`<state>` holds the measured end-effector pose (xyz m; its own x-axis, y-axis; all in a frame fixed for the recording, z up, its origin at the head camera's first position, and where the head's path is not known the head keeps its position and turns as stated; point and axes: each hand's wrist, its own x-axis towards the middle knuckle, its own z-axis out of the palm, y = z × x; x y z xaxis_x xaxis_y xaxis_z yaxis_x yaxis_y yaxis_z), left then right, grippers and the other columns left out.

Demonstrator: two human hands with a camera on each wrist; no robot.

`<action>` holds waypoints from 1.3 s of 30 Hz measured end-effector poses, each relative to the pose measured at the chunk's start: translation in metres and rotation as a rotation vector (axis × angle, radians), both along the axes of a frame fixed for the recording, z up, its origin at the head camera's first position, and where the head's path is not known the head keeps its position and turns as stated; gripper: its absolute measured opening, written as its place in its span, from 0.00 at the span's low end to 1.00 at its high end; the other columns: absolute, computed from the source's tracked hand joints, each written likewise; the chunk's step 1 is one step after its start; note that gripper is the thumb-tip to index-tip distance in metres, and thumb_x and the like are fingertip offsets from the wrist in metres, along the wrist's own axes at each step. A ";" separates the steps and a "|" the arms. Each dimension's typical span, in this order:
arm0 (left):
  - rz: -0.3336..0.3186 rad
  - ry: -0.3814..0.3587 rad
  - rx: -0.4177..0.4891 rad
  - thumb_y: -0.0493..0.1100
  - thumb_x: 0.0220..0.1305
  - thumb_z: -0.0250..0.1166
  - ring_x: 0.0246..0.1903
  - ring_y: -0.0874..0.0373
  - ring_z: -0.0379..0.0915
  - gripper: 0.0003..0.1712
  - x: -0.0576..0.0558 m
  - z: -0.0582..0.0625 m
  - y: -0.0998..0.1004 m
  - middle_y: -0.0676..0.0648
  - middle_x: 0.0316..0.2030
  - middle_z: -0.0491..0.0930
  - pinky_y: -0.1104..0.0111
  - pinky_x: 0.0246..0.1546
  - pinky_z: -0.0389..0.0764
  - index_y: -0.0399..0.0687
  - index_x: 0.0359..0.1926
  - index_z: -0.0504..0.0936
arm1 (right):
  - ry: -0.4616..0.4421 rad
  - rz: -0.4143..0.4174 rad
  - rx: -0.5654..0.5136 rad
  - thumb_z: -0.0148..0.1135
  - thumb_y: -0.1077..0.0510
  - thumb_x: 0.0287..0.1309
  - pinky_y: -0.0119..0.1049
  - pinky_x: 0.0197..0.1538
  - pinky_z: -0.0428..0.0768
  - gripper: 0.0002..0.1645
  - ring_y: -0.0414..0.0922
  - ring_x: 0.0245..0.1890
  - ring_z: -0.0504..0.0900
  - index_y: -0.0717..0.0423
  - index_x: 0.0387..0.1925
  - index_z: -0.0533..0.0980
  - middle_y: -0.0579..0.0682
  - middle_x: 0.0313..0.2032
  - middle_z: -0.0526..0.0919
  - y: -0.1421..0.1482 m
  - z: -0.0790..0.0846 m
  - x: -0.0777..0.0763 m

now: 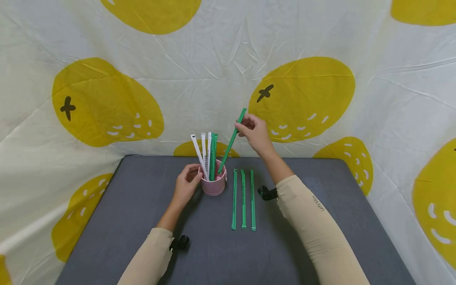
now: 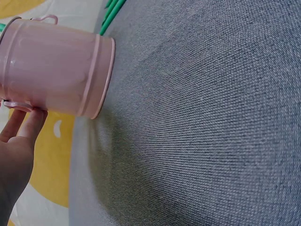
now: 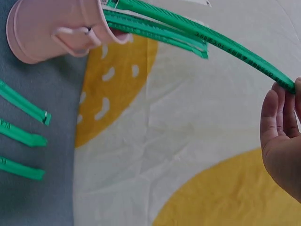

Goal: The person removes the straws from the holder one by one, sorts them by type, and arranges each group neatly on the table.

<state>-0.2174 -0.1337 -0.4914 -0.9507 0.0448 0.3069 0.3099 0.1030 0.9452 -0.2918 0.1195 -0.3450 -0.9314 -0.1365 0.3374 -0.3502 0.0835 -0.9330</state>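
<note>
A small pink bucket point(image 1: 213, 188) stands upright on the table, holding several white paper-wrapped straws point(image 1: 204, 152) and green-wrapped straws point(image 1: 213, 154). At its left side my left hand point(image 1: 186, 183) grips it by the small side handle point(image 2: 19, 105); the thumb is hidden in the left wrist view. Above and right of the bucket, my right hand point(image 1: 255, 132) pinches one green-wrapped straw point(image 1: 232, 140) near its top between thumb and fingers. That straw slants down, its lower end inside the bucket's mouth. In the right wrist view the same straw point(image 3: 202, 35) looks bowed.
Right of the bucket, three green-wrapped straws point(image 1: 244, 200) lie side by side on the dark grey table point(image 1: 124, 221). A white cloth point(image 1: 213, 51) with yellow lemon-like prints hangs behind the table. Black wrist cameras point(image 1: 181, 242) sit at both sleeves.
</note>
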 end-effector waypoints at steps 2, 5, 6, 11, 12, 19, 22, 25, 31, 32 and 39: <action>0.001 0.003 0.001 0.34 0.63 0.63 0.52 0.34 0.75 0.21 0.000 0.000 0.000 0.27 0.52 0.76 0.44 0.58 0.72 0.28 0.56 0.72 | -0.001 -0.009 -0.022 0.63 0.62 0.60 0.39 0.39 0.86 0.16 0.51 0.34 0.83 0.70 0.45 0.75 0.54 0.33 0.81 0.005 0.005 0.005; 0.002 0.012 -0.005 0.34 0.64 0.63 0.53 0.36 0.75 0.21 0.001 0.000 0.000 0.28 0.52 0.76 0.44 0.59 0.72 0.28 0.56 0.72 | -0.013 -0.022 -0.030 0.63 0.62 0.60 0.39 0.40 0.85 0.17 0.49 0.34 0.83 0.71 0.47 0.75 0.51 0.34 0.81 0.014 0.008 0.011; 0.003 0.014 -0.008 0.34 0.64 0.62 0.53 0.36 0.75 0.21 0.001 0.000 0.000 0.28 0.52 0.77 0.45 0.59 0.72 0.28 0.56 0.72 | -0.018 -0.026 -0.030 0.63 0.62 0.60 0.39 0.41 0.85 0.17 0.49 0.34 0.83 0.71 0.47 0.74 0.51 0.34 0.82 0.018 0.008 0.012; 0.009 0.021 -0.022 0.34 0.64 0.62 0.54 0.37 0.74 0.21 0.002 0.000 0.000 0.29 0.52 0.77 0.46 0.60 0.72 0.28 0.56 0.72 | -0.069 -0.053 -0.022 0.62 0.61 0.62 0.34 0.41 0.85 0.14 0.48 0.33 0.83 0.67 0.46 0.75 0.55 0.37 0.81 0.035 0.003 0.016; 0.010 0.023 -0.018 0.33 0.64 0.62 0.54 0.37 0.74 0.21 0.002 0.000 0.000 0.28 0.52 0.76 0.46 0.60 0.71 0.27 0.56 0.72 | -0.078 -0.058 -0.025 0.61 0.61 0.62 0.34 0.40 0.85 0.14 0.48 0.33 0.83 0.66 0.46 0.76 0.58 0.38 0.81 0.038 0.002 0.016; 0.016 0.029 0.000 0.33 0.64 0.62 0.55 0.38 0.73 0.21 0.001 -0.001 -0.001 0.28 0.53 0.75 0.46 0.60 0.71 0.25 0.56 0.72 | -0.121 -0.077 0.003 0.62 0.59 0.61 0.35 0.42 0.85 0.15 0.47 0.35 0.84 0.63 0.47 0.77 0.59 0.40 0.81 0.056 -0.012 0.018; 0.011 0.024 -0.003 0.33 0.64 0.62 0.55 0.38 0.72 0.22 0.001 -0.001 0.000 0.28 0.53 0.75 0.45 0.61 0.70 0.26 0.56 0.72 | -0.144 -0.074 0.029 0.62 0.58 0.62 0.34 0.42 0.85 0.16 0.48 0.38 0.84 0.63 0.48 0.76 0.50 0.38 0.83 0.062 -0.018 0.020; 0.005 0.014 -0.005 0.33 0.64 0.62 0.55 0.38 0.72 0.22 0.001 -0.001 0.000 0.27 0.53 0.75 0.45 0.61 0.70 0.26 0.56 0.71 | -0.164 -0.075 0.059 0.60 0.59 0.63 0.34 0.43 0.85 0.16 0.49 0.41 0.84 0.64 0.49 0.76 0.46 0.37 0.83 0.069 -0.026 0.022; 0.010 0.014 -0.010 0.32 0.64 0.62 0.55 0.40 0.73 0.22 0.001 -0.001 0.001 0.29 0.53 0.75 0.50 0.60 0.72 0.26 0.56 0.71 | -0.184 -0.083 0.127 0.58 0.61 0.65 0.35 0.43 0.85 0.16 0.51 0.42 0.85 0.64 0.51 0.76 0.52 0.39 0.84 0.080 -0.045 0.026; 0.012 0.019 -0.011 0.32 0.64 0.62 0.55 0.40 0.73 0.21 0.001 -0.001 0.001 0.29 0.53 0.76 0.50 0.60 0.73 0.26 0.56 0.72 | -0.188 -0.082 0.138 0.58 0.61 0.65 0.35 0.43 0.85 0.16 0.52 0.43 0.85 0.64 0.52 0.76 0.54 0.40 0.84 0.081 -0.047 0.026; 0.011 0.028 -0.005 0.32 0.64 0.61 0.55 0.38 0.72 0.21 0.000 -0.004 0.000 0.28 0.53 0.76 0.46 0.60 0.71 0.26 0.56 0.72 | -0.185 -0.051 0.193 0.54 0.62 0.67 0.33 0.43 0.85 0.19 0.48 0.43 0.84 0.66 0.57 0.73 0.69 0.47 0.80 0.092 -0.066 0.031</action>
